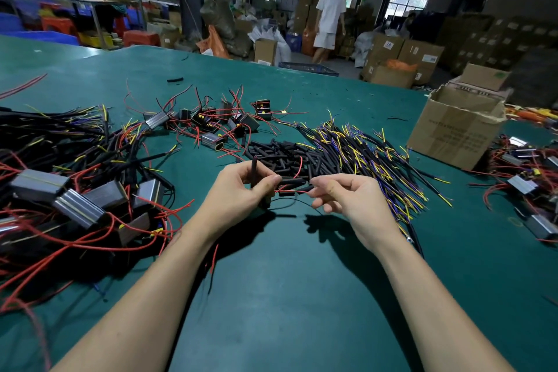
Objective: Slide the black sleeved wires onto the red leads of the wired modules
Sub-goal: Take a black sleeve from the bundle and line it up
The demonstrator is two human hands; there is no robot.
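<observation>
Head view shows both hands raised just above the green desk (287,296), near its middle. The left hand (241,190) pinches a black sleeved wire (253,172) that stands upright from its grip, with what looks like a small module partly hidden beneath the fingers. The right hand (344,193), at three o'clock from it, pinches the tip of a thin red lead (291,191) running between the two. Both wrists are bent inward, forearms converging. The lead looks light and limp, so holding it close to its end should keep it from buckling; the sleeve seems stiffer.
</observation>
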